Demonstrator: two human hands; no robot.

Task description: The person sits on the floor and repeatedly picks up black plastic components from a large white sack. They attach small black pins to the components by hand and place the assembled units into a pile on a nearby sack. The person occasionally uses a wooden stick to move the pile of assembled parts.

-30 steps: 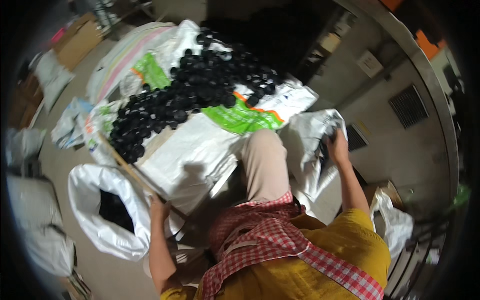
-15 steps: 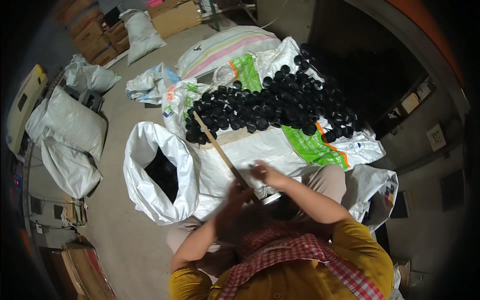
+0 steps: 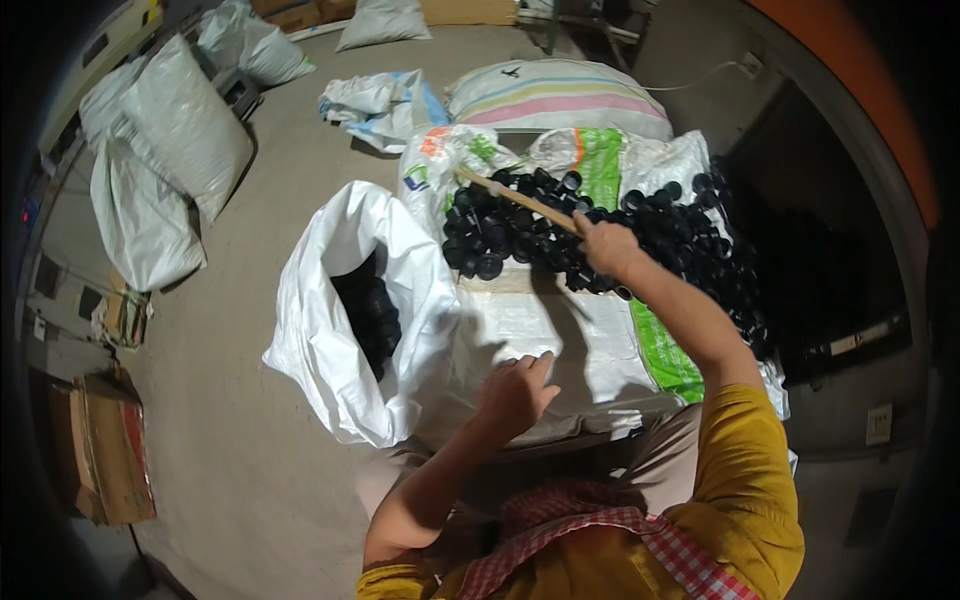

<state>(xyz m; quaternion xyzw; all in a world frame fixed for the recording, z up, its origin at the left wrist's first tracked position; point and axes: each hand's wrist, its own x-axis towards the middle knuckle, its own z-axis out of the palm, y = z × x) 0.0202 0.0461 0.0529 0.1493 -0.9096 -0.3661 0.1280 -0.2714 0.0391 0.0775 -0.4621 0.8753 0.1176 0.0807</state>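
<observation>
My right hand [image 3: 608, 246] grips a thin wooden stick [image 3: 532, 204], reaching out over a heap of small round black plastic pieces [image 3: 490, 235]. The stick's far end lies across the heap's left part. Nearer to me, my left hand [image 3: 516, 394] hovers or rests over the white woven sheet [image 3: 510, 325] at its front; its fingers are loosely stretched and nothing shows in them. Just left of that hand stands a white sack [image 3: 310, 290] with its mouth wide, and more black pieces [image 3: 372, 315] lie inside it.
A stuffed striped sack [image 3: 560, 95] lies behind the heap, with a crumpled white-and-blue bag [image 3: 385, 105] beside it. Full white sacks [image 3: 190, 120] stand at the far left. A cardboard box [image 3: 110, 445] is at lower left. Along the right runs a wall with a socket [image 3: 879, 424].
My right hand has moved forward over the heap and now holds the stick, which was by my left hand before. My left hand has let go of it. The view has shifted.
</observation>
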